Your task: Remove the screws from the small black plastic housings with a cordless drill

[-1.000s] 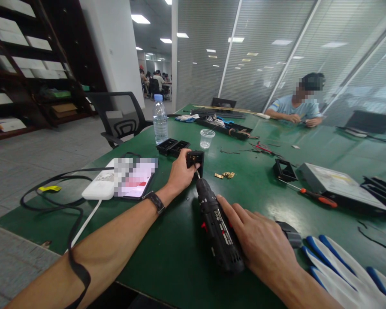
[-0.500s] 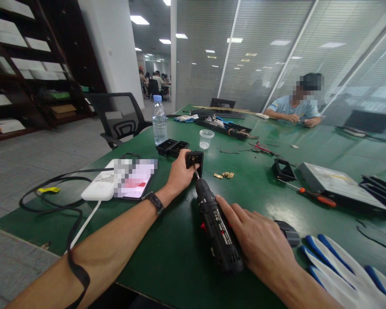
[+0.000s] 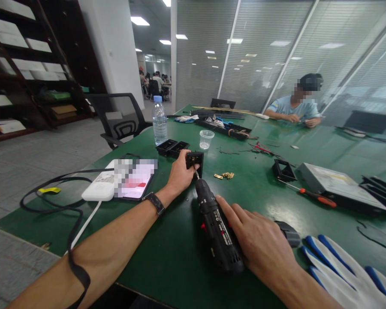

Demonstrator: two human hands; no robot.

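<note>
My left hand (image 3: 180,174) grips a small black plastic housing (image 3: 195,159) standing on the green table (image 3: 167,240). My right hand (image 3: 260,244) is wrapped around a black cordless drill (image 3: 217,229) lying along the table, its bit poking into the housing's front. A few small brass parts (image 3: 225,175) lie just right of the housing. Two more black housings (image 3: 173,147) sit behind my left hand.
A phone on a white power bank (image 3: 122,179) with black cables lies at left. A water bottle (image 3: 160,120), a plastic cup (image 3: 206,138), an orange-handled screwdriver (image 3: 312,194), a black frame (image 3: 284,170), a grey box (image 3: 336,183) and white-and-blue gloves (image 3: 344,270) are around. A person sits at the far end.
</note>
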